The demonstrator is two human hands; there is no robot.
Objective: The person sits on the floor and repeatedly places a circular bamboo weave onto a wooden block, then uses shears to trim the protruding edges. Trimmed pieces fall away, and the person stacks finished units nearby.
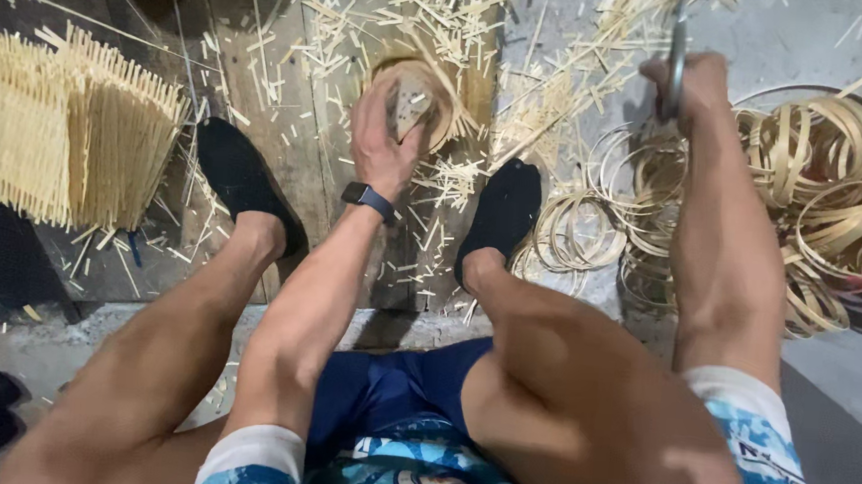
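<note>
Two hands at work; left hand point(383, 134) has its fingers point(368, 104) wrapped over a small round woven bamboo piece point(412, 96), pressing it onto the wooden board point(279, 113) between the feet; a dark wristband point(368, 199) sits on that wrist; right hand point(690, 88), raised, has its fingers closed round a thin metal blade point(677, 53) held upright; coiled bamboo strip rings point(823, 196) lie heaped just beside the right forearm; black shoes point(241, 176) flank the board; short bamboo offcuts point(445, 14) litter the floor; a fanned bundle of bamboo sticks point(69, 130) stands at far left.
</note>
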